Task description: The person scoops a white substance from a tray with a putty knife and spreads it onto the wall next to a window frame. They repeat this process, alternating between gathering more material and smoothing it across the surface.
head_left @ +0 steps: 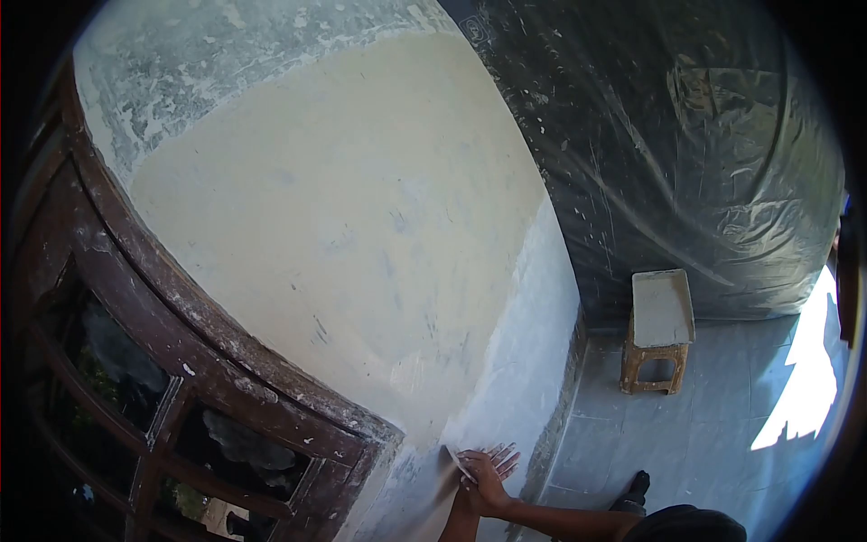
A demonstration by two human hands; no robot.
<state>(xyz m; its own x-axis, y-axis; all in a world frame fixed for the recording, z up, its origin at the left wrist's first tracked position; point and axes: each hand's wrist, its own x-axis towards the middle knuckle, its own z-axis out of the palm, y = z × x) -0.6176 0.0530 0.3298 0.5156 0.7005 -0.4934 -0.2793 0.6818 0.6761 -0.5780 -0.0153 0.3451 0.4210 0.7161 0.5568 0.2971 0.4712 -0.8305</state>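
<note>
Low on the wall, my right hand is closed around a putty knife, its thin blade at the wall surface. My left hand is just behind it, partly covered by the right, with its fingers spread; the palm is hidden. Both forearms come up from the bottom edge. The wall carries a broad coat of smooth cream filler. A whiter strip runs down its right side, and bare, patchy grey plaster shows along the top.
A worn brown wooden window frame with glass panes borders the wall at left. Dark plastic sheeting hangs at right. A shallow tray of cream paste rests on a small stool on the grey covered floor. A dark-covered foot shows below.
</note>
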